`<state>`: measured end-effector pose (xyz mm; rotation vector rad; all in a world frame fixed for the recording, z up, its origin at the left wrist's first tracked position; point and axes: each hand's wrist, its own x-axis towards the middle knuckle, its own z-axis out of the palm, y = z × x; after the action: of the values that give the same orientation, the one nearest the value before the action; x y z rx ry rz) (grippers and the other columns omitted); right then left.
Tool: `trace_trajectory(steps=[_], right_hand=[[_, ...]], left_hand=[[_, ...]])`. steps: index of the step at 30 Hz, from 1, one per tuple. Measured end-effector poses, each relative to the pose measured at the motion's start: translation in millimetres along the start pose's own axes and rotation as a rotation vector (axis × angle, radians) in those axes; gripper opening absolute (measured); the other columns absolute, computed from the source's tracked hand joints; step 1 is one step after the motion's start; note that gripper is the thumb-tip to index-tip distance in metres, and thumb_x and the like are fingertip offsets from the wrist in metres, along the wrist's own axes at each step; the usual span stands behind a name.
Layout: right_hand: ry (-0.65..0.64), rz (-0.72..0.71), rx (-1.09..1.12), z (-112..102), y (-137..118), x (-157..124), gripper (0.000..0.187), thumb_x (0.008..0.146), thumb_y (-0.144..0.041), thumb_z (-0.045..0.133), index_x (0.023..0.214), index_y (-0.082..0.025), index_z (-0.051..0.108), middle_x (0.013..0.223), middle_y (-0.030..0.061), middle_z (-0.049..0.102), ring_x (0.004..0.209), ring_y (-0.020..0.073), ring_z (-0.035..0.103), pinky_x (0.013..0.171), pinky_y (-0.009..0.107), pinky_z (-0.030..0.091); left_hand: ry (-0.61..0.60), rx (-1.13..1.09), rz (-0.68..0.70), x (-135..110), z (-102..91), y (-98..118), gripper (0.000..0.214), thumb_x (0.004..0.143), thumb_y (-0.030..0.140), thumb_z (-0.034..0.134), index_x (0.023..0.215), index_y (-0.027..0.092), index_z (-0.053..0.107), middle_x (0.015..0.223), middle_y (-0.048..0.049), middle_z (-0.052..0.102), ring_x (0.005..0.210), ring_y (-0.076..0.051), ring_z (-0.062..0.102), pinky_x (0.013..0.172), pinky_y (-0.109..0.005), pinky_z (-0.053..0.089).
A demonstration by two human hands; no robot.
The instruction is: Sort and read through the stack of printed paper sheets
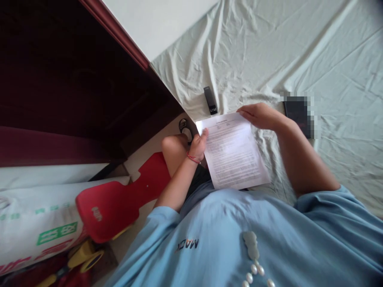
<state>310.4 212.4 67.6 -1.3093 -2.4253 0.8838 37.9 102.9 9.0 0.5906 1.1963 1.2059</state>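
Observation:
A white printed sheet of paper (233,151) rests over my lap and the edge of the bed. My left hand (199,145) pinches its left edge near the top corner, a red string round the wrist. My right hand (259,115) grips the sheet's top right corner, fingers curled over it. Both hands are closed on the paper. Just beyond the sheet, a small black stapler (210,100) lies on the sheet-covered bed.
The pale wrinkled bedsheet (284,52) fills the right side. A dark phone-like object (297,113), partly blurred out, lies right of my right hand. A dark wooden headboard (74,71) stands to the left. On the floor are a red board (119,199), a white sack (38,223) and a sandal (185,127).

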Motion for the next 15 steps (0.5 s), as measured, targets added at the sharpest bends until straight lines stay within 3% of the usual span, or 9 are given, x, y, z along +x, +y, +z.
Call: trace_trajectory(steps=[5,8,10,13,15], right_hand=[[0.079,0.174,0.420,11,20,-3,0.048,0.102,-0.067,0.056,0.104,-0.025,0.079,0.091,0.0064,0.075,0.085,0.0239,0.069,0.081,0.041,0.059],[0.176,0.228,0.576,29,22,-4,0.052,0.096,-0.072,0.064,0.119,-0.026,0.078,0.090,0.0040,0.073,0.081,0.0222,0.068,0.073,0.039,0.060],[0.209,0.199,0.688,39,19,-7,0.058,0.093,-0.075,0.068,0.125,-0.027,0.077,0.090,0.0025,0.074,0.083,0.0228,0.070,0.077,0.040,0.061],[0.171,0.188,0.968,49,9,-15,0.058,0.085,-0.077,0.077,0.116,-0.028,0.079,0.094,0.0037,0.079,0.091,0.0262,0.076,0.084,0.043,0.064],[0.118,0.271,1.113,52,2,-20,0.057,0.076,-0.076,0.087,0.102,-0.026,0.080,0.092,0.0056,0.081,0.088,0.0278,0.078,0.082,0.043,0.065]], left_hand=[[0.017,-0.026,-0.004,3,-1.7,-3,0.055,0.075,0.067,0.092,0.092,0.016,0.080,0.097,-0.0112,0.086,0.127,-0.037,0.076,0.110,-0.047,0.062],[0.008,-0.040,0.010,3,-0.1,-1,0.056,0.071,0.067,0.095,0.094,0.018,0.081,0.102,-0.0114,0.086,0.127,-0.038,0.076,0.111,-0.048,0.061],[0.030,-0.052,0.014,2,0.7,0,0.057,0.068,0.066,0.097,0.096,0.018,0.081,0.106,-0.0121,0.086,0.127,-0.038,0.076,0.111,-0.048,0.061],[0.065,-0.083,0.006,3,1.3,3,0.056,0.071,0.064,0.095,0.098,0.017,0.079,0.109,-0.0129,0.085,0.130,-0.038,0.074,0.112,-0.049,0.060],[0.060,-0.113,-0.008,3,2.1,5,0.054,0.074,0.064,0.093,0.099,0.018,0.079,0.109,-0.0129,0.085,0.134,-0.038,0.072,0.113,-0.049,0.059]])
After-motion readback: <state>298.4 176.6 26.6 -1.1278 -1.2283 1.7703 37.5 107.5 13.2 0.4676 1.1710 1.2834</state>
